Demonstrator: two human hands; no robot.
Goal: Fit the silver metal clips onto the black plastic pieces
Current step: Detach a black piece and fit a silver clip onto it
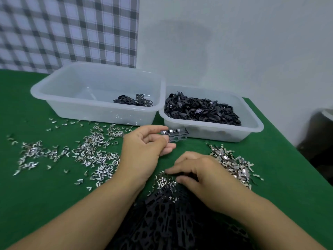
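My left hand (144, 147) holds a black plastic piece (177, 135) with silver clips on it, raised just in front of the right tub. My right hand (201, 174) rests lower, fingers curled down onto a small heap of silver metal clips (164, 178); whether it pinches one I cannot tell. A pile of black plastic pieces (167, 219) lies under and before both wrists. Loose silver clips (93, 152) are scattered over the green cloth to the left, and another heap of clips (232, 161) lies to the right.
Two translucent tubs stand at the back: the left tub (54, 98) holds a few black pieces, the right tub (252, 130) is heaped with black parts. The green table edge (292, 141) runs down the right. A checked cloth and a wall are behind.
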